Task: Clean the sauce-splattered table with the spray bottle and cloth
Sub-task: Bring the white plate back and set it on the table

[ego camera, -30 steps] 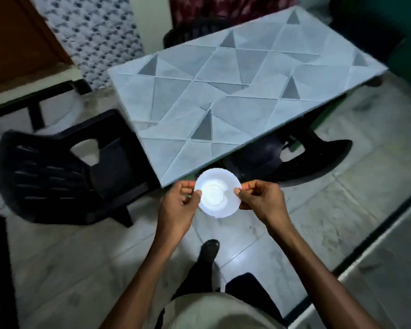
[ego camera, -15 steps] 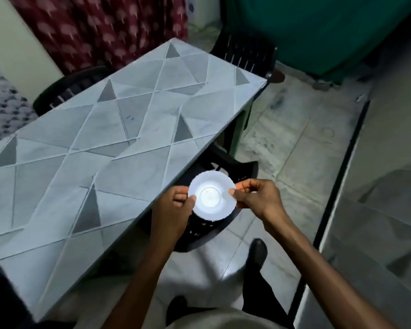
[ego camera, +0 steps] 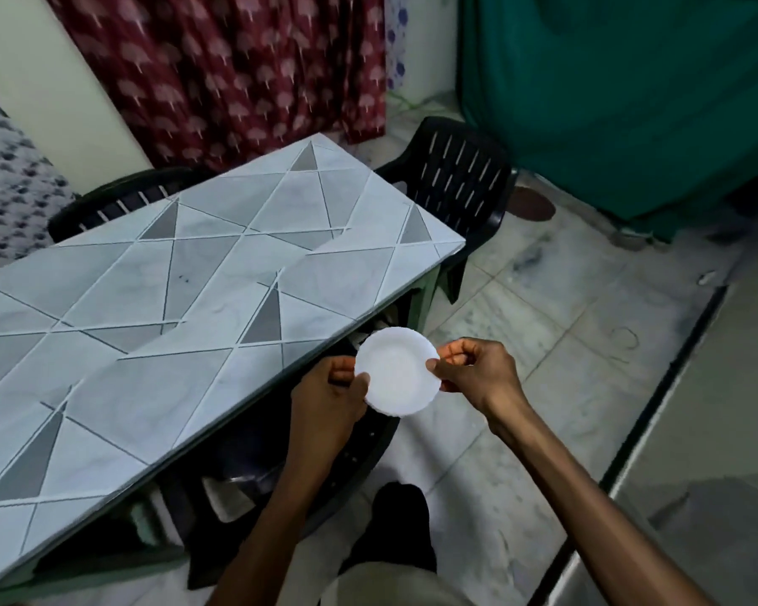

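Observation:
A small white plate (ego camera: 398, 369) with a scalloped rim is held level between both hands, just off the table's near edge and above a chair. My left hand (ego camera: 329, 400) pinches its left rim. My right hand (ego camera: 478, 369) pinches its right rim. The table (ego camera: 158, 325) has a grey top with a triangle pattern and fills the left half of the view. A few tiny dark specks (ego camera: 184, 278) sit near its middle. No spray bottle or cloth is in view.
A black plastic chair (ego camera: 460, 185) stands at the table's far end, another (ego camera: 119, 199) behind the table, and a third (ego camera: 281, 474) is tucked under the near edge below my hands. A maroon curtain (ego camera: 237, 67) and green fabric (ego camera: 631, 94) hang behind. Marble floor lies to the right.
The view has swung right along the table, so its far end and the end chair now show. Both hands keep the same hold on the plate.

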The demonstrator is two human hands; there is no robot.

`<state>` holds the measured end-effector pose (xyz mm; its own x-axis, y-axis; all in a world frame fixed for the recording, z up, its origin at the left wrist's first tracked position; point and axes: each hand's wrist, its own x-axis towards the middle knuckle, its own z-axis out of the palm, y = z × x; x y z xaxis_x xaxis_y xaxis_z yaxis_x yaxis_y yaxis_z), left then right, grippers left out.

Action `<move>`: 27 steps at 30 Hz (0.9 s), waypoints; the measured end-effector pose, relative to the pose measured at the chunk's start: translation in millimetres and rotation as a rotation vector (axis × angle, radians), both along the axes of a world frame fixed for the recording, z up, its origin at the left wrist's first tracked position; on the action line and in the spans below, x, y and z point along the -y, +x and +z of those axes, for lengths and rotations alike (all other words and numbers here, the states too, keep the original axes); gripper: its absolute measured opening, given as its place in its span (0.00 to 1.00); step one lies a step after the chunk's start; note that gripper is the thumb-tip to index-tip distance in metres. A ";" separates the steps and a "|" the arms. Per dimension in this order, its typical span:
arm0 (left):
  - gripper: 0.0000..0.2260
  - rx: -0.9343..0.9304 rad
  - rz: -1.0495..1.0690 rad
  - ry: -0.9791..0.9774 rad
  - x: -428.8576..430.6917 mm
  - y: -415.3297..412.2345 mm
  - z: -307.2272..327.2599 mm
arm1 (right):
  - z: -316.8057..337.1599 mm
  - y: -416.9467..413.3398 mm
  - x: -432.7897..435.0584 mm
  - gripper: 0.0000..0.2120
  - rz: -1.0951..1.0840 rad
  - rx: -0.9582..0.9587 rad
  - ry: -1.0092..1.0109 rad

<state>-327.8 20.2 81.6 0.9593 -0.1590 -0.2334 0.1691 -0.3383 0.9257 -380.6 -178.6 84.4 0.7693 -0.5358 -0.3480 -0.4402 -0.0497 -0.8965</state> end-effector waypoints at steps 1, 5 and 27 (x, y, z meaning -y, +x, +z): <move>0.07 0.005 0.024 -0.003 13.2 9.5 -0.6 | -0.3 14.4 14.6 0.04 0.015 0.005 0.015; 0.08 0.040 0.103 0.019 54.5 41.4 -5.6 | -3.5 62.8 55.7 0.06 0.076 0.014 -0.008; 0.04 -0.078 0.592 0.188 210.3 219.7 -26.2 | -37.7 351.2 203.0 0.09 0.662 -0.043 -0.018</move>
